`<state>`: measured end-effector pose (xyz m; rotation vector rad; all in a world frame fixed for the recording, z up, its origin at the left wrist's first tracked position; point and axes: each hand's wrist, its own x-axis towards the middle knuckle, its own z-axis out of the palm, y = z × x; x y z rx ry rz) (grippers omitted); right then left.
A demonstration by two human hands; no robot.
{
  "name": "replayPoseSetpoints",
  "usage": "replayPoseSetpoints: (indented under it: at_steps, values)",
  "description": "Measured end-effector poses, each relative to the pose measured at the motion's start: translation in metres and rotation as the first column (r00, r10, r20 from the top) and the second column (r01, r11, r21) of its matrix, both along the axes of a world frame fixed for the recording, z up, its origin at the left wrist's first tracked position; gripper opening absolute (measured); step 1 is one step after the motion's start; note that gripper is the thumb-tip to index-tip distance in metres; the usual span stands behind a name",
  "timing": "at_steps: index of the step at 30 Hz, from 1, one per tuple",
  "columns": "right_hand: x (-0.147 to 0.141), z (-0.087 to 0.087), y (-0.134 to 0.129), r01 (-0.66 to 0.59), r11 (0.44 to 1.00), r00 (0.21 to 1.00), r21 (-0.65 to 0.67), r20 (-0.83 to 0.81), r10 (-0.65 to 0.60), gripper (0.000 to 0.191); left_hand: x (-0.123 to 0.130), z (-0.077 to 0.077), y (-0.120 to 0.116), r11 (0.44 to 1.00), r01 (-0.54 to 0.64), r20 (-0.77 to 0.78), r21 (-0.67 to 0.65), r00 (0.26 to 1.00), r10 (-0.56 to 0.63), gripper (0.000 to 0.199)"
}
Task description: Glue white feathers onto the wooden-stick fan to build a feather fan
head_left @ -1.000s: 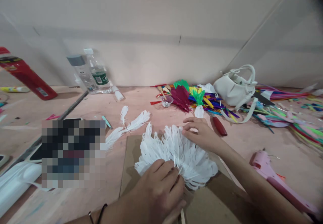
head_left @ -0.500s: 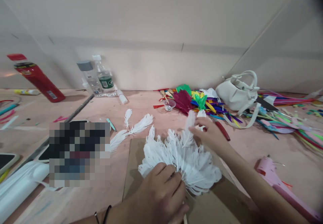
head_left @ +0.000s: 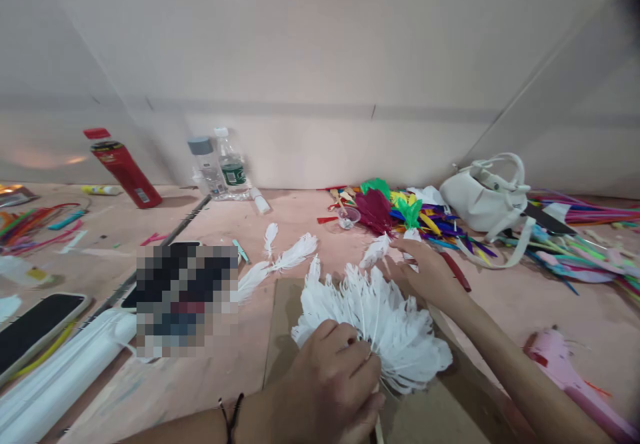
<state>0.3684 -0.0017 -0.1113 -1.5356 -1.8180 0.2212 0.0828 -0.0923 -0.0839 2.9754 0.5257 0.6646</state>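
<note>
My left hand (head_left: pixel 333 381) is closed around the base of a fan of white feathers (head_left: pixel 395 324), with a thin pale stick (head_left: pixel 379 427) showing below the fist. Spread wide, the fan lies above a brown cardboard sheet (head_left: pixel 435 404). Beyond its upper edge, my right hand (head_left: pixel 417 267) has its fingertips against a single white feather (head_left: pixel 375 251), which is tilted and apart from the fan. The fingers partly hide the grip. Another white feather (head_left: pixel 413 235) shows behind this hand. To the left, several loose white feathers (head_left: pixel 295 253) lie on the table.
Coloured feathers (head_left: pixel 373 211) are piled behind the right hand, near a small clear cup (head_left: pixel 349 217) and a white handbag (head_left: pixel 483 194). A pink glue gun (head_left: pixel 560 361) lies right. Bottles (head_left: pixel 233 171) stand against the wall, and a phone (head_left: pixel 43 327) lies left.
The view has tilted up and turned left. My right hand has drawn the white feather away from the fan, and the feather has turned from upright to slanted. My left hand keeps its hold.
</note>
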Motion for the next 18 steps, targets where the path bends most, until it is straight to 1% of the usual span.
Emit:
replayPoseSetpoints:
  at_steps: [3, 5, 6, 7, 8, 9, 10, 11, 13, 15, 18]
  values:
    - [0.005, 0.003, 0.000, 0.011, 1.000, 1.000, 0.019, -0.009, -0.011, 0.035, 0.000, 0.003, 0.011, 0.995, -0.095, 0.102, -0.035, 0.990, 0.099, 0.007]
    - [0.006, 0.006, -0.001, 0.003, 1.000, 1.000, 0.008, -0.027, -0.003, 0.033, -0.005, 0.008, 0.030, 0.977, -0.212, 0.158, -0.025, 0.964, 0.213, 0.016]
    - [0.005, 0.008, -0.002, 0.000, 1.000, 0.999, -0.004, -0.040, 0.000, 0.031, -0.010, 0.012, 0.042, 0.953, -0.302, 0.157, -0.008, 0.941, 0.300, 0.022]
    - [0.003, 0.010, -0.003, 0.001, 1.000, 0.999, -0.014, -0.054, -0.001, 0.030, -0.016, 0.017, 0.056, 0.902, -0.432, 0.111, 0.002, 0.896, 0.430, 0.024]
    - [0.001, 0.012, -0.004, 0.005, 1.000, 0.998, -0.022, -0.065, -0.006, 0.029, -0.024, 0.022, 0.069, 0.826, -0.563, 0.018, -0.005, 0.826, 0.563, 0.022]
    - [-0.002, 0.014, -0.005, 0.010, 1.000, 0.997, -0.028, -0.073, -0.012, 0.029, -0.032, 0.026, 0.081, 0.740, -0.673, -0.094, -0.001, 0.737, 0.669, 0.021]
    - [-0.004, 0.016, -0.006, 0.015, 0.999, 0.997, -0.031, -0.078, -0.017, 0.028, -0.040, 0.029, 0.092, 0.694, -0.720, -0.137, 0.004, 0.687, 0.713, 0.019]
    - [-0.006, 0.017, -0.007, 0.018, 0.999, 0.997, -0.033, -0.081, -0.020, 0.028, -0.048, 0.030, 0.101, 0.670, -0.742, -0.170, 0.009, 0.659, 0.732, 0.018]
    - [-0.010, 0.020, -0.008, 0.014, 0.999, 0.996, -0.040, -0.083, -0.018, 0.028, -0.060, 0.028, 0.113, 0.635, -0.772, -0.226, 0.017, 0.616, 0.755, 0.016]
    - [-0.012, 0.023, -0.010, 0.009, 0.999, 0.996, -0.041, -0.085, -0.013, 0.027, -0.065, 0.020, 0.119, 0.609, -0.792, -0.257, 0.027, 0.584, 0.770, 0.017]
    - [-0.012, 0.025, -0.012, 0.006, 1.000, 0.997, -0.024, -0.078, -0.007, 0.026, -0.063, 0.007, 0.122, 0.589, -0.807, -0.276, 0.033, 0.559, 0.782, 0.019]
